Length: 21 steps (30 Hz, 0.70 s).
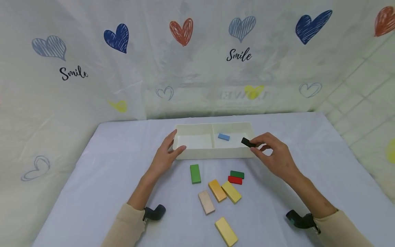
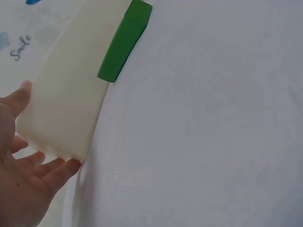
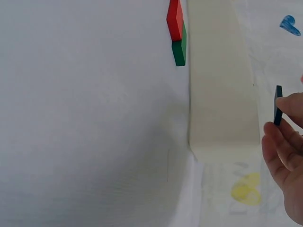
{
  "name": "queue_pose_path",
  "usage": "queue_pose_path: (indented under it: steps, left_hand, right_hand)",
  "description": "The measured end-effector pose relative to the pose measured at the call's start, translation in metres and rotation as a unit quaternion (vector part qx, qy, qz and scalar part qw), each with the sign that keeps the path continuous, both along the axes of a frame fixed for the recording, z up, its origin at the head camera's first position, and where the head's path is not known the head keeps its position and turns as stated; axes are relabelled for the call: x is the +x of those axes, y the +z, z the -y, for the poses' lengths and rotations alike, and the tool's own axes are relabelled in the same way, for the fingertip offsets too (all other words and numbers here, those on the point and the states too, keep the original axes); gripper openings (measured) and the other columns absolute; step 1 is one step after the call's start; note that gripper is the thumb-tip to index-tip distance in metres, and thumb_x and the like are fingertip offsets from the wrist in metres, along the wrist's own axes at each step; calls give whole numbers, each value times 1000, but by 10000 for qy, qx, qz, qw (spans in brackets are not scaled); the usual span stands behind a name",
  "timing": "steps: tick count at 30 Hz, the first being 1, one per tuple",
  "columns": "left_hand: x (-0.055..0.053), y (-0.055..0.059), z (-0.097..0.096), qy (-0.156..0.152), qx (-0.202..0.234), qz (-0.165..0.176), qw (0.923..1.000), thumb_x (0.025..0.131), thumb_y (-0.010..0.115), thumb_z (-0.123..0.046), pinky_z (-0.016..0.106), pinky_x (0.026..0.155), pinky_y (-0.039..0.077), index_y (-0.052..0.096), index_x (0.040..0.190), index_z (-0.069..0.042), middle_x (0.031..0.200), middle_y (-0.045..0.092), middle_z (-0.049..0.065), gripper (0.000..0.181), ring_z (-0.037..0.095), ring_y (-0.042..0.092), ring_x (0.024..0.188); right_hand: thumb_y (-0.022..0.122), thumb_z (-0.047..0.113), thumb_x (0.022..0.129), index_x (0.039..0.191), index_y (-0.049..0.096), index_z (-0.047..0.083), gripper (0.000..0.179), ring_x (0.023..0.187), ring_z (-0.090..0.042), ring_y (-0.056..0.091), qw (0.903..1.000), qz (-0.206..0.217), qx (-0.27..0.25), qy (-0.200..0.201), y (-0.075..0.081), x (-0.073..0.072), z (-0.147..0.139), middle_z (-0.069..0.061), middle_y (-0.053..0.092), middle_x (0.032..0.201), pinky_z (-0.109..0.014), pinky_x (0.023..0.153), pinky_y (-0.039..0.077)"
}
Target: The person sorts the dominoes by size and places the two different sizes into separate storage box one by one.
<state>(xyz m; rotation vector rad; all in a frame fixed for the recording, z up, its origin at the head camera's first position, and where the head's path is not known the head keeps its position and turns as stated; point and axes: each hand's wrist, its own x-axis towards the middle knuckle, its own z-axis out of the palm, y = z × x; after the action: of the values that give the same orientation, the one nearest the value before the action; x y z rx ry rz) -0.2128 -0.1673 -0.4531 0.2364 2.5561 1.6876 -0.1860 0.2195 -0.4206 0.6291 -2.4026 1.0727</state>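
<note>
A white two-compartment tray (image 1: 197, 153) stands at the back of the table. At its left end my left hand (image 1: 165, 154) holds it, the thumb over the front rim and the fingers along the end wall. My right hand (image 1: 276, 156) pinches a black block (image 1: 247, 142) between thumb and fingertips, over the tray's right end. The same dark block (image 3: 278, 105) shows edge-on in the right wrist view. A blue block (image 1: 224, 137) lies in the right compartment. Just in front of the tray lies a light green block (image 1: 195, 174), also seen in the left wrist view.
Nearer the right hand, a dark green block (image 1: 237, 174) lies against a red block (image 1: 235, 180). An orange block (image 1: 217, 190), a yellow block (image 1: 231, 192) and a beige block (image 1: 206, 202) cluster mid-table. Another yellow block (image 1: 226, 231) is closest to the front.
</note>
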Motion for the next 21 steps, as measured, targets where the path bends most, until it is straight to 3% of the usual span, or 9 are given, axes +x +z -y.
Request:
queue_pose_path:
  steps: [18,21]
  left_hand:
    - [0,1,1,7,18,11,10000,100,71,-42,55,125,35,21,167,-28,175,20,0,85,30,26,162]
    - [0,2,1,3,8,-5,10000,99,71,-43,56,125,36,21,167,-28,175,20,0,86,30,26,162]
  right_hand:
    - [81,-6,85,111,73,4,29,93,-16,63,9992,6,157,-359,-1,-13,4,-6,69,103,-5,81,52]
    - [80,-8,85,110,72,3,29,92,-12,63,9994,-6,80,-342,0,-16,4,-7,69,103,-7,81,53]
